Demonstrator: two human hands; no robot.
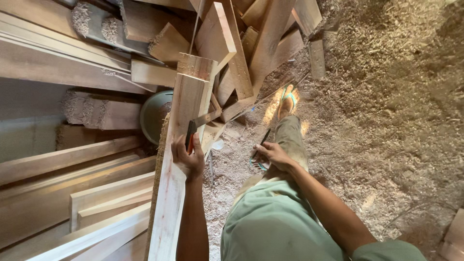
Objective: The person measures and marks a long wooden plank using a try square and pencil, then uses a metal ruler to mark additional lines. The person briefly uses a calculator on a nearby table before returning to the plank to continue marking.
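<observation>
My left hand (pixel 188 155) grips the edge of a long pale plank (pixel 180 145) standing on its side, and it also holds a dark folding tool with an orange stripe (pixel 191 134) against the wood. A metal blade of a square (pixel 207 117) lies across the plank just above that hand. My right hand (pixel 273 154) is lowered beside my leg and pinches a thin dark pencil (pixel 263 140). My foot in a green-strapped sandal (pixel 288 101) stands on the sawdust floor.
Offcuts and short boards (pixel 232 43) are heaped ahead. Long planks (pixel 72 183) are stacked at the left. A round grey-green bucket (pixel 155 116) sits behind the plank. Thick sawdust (pixel 386 96) covers the floor at the right. More wood blocks (pixel 454 237) lie at the lower right.
</observation>
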